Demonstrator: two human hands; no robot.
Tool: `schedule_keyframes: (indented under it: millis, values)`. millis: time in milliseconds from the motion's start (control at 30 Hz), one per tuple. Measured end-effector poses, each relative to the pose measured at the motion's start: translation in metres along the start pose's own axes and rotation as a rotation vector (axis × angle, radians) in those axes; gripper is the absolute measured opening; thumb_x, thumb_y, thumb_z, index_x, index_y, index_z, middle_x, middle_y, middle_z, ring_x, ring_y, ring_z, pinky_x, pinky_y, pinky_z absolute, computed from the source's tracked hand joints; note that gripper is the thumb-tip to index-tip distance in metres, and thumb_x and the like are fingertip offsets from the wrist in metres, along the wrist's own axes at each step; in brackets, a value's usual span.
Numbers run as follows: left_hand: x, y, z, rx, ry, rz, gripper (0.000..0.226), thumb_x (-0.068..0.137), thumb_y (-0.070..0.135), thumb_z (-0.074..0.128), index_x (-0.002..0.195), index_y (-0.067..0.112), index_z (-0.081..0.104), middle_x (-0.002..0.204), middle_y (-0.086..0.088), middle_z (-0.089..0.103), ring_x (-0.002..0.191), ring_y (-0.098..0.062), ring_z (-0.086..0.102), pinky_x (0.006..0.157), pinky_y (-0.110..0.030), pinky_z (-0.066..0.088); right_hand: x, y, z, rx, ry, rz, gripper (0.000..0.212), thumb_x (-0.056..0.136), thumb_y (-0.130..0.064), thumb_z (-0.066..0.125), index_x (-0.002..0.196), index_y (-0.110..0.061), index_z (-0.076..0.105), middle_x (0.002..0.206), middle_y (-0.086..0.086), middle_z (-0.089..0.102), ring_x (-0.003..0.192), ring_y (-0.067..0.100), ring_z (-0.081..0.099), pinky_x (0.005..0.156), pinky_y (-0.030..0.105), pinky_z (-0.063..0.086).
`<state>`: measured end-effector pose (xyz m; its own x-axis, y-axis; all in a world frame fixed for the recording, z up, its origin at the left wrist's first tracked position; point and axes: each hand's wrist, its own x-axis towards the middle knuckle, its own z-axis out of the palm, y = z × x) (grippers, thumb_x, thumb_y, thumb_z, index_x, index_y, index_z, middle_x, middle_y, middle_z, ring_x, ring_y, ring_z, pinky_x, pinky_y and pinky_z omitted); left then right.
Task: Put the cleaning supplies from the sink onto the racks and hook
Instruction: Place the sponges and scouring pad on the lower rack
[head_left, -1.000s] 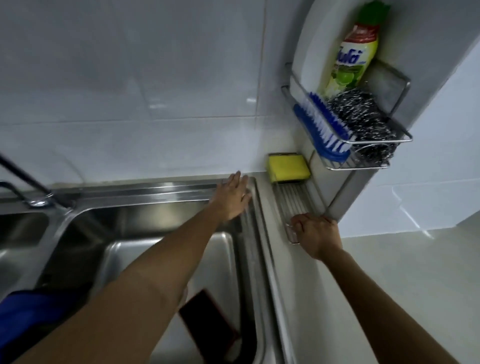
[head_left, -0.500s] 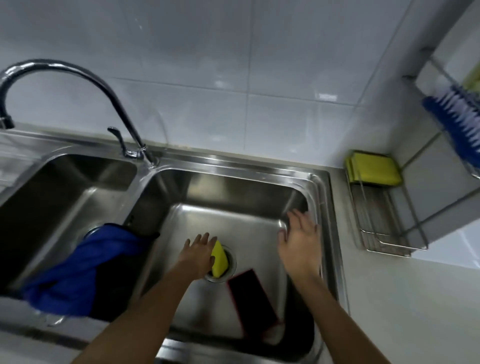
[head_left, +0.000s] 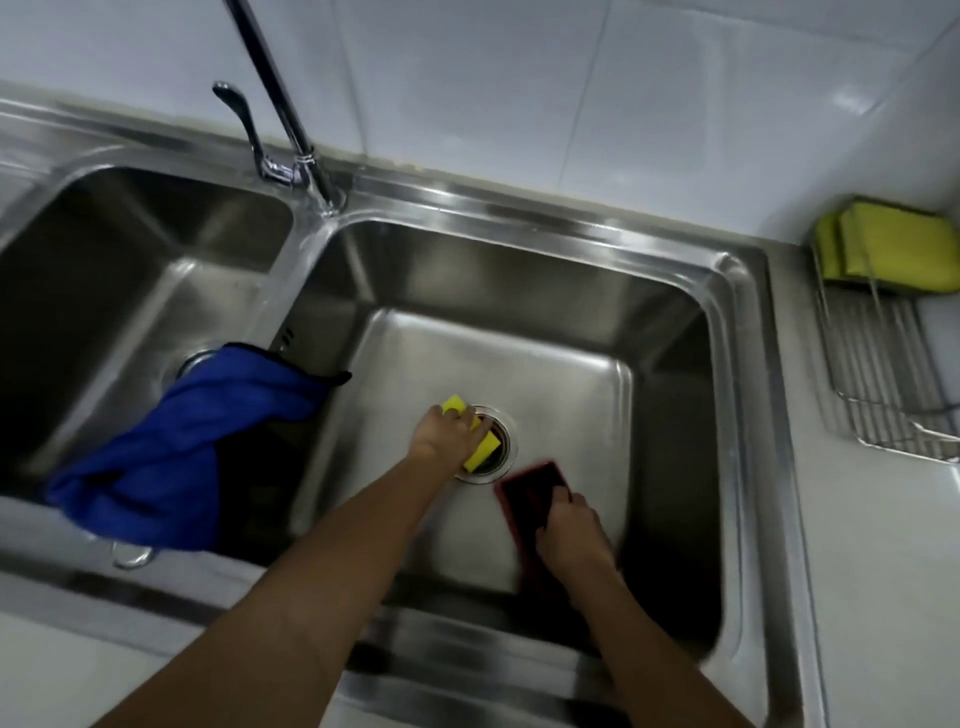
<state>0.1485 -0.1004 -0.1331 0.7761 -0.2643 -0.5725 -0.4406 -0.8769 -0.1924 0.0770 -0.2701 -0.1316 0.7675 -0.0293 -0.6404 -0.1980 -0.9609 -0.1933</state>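
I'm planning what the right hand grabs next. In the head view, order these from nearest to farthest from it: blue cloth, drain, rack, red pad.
From the right hand:
1. Red pad: under its fingers, on the basin floor.
2. Drain: just up-left, beside the left hand.
3. Blue cloth: far left, draped over the divider.
4. Rack: on the counter, far right.
The cloth and rack are nearly tied.

Both arms extended down; left hand (head_left: 451, 435) curled closed, right hand (head_left: 570, 531) curled closed, knuckles up.
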Motion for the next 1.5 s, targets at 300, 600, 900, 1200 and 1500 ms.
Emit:
schedule_keyframes:
  millis: [300,600,900,1200,1500]
  values:
    - [0.000,-0.005,0.015,-0.113,0.034,-0.146,0.048,0.094,0.001,0.042,0.141,0.001,0.030,0.140,-0.020,0.041,0.124,-0.036,0.047,0.097,-0.040,0.042,0.005,-0.001,0.002,0.034,0.011,0.070,0.042,0.092,-0.010,0.045,0.133,-0.010,0.043,0.126,0.020,0.060,0.114,0.037,0.059,0.094,0.042,0.049]
    - [-0.028,-0.019,-0.024,-0.172,0.151,-0.227,0.076,0.084,0.044,0.058,0.144,0.010,0.029,0.137,-0.014,0.043,0.124,-0.031,0.045,0.100,-0.039,0.037,-0.014,-0.011,-0.039,0.227,0.193,0.001,0.035,0.095,-0.026,0.048,0.127,-0.011,0.050,0.121,0.020,0.063,0.112,0.038,0.061,0.091,0.041,0.050]
    - [-0.042,-0.020,-0.161,-0.336,0.427,-0.188,0.075,0.089,0.042,0.052,0.151,0.015,0.018,0.139,-0.016,0.040,0.123,-0.035,0.047,0.097,-0.042,0.044,-0.043,0.024,-0.194,0.493,0.667,-0.065,0.048,0.094,-0.022,0.048,0.142,-0.017,0.045,0.124,0.023,0.063,0.112,0.036,0.061,0.094,0.038,0.047]
    - [-0.013,0.075,-0.296,-0.385,0.650,0.056,0.068,0.093,0.045,0.048,0.150,0.020,0.021,0.138,-0.017,0.040,0.122,-0.037,0.046,0.098,-0.045,0.045,-0.079,0.142,-0.292,0.528,0.835,0.115,0.035,0.094,-0.018,0.047,0.126,-0.007,0.059,0.114,0.029,0.065,0.109,0.043,0.059,0.091,0.041,0.048]
    - [0.027,0.145,-0.354,-0.330,0.648,0.177,0.064,0.093,0.039,0.050,0.148,0.020,0.025,0.137,-0.017,0.041,0.123,-0.035,0.045,0.096,-0.045,0.046,-0.043,0.172,-0.297,0.492,0.628,0.125,0.033,0.094,-0.016,0.048,0.120,-0.003,0.065,0.117,0.021,0.067,0.112,0.037,0.062,0.095,0.038,0.050]
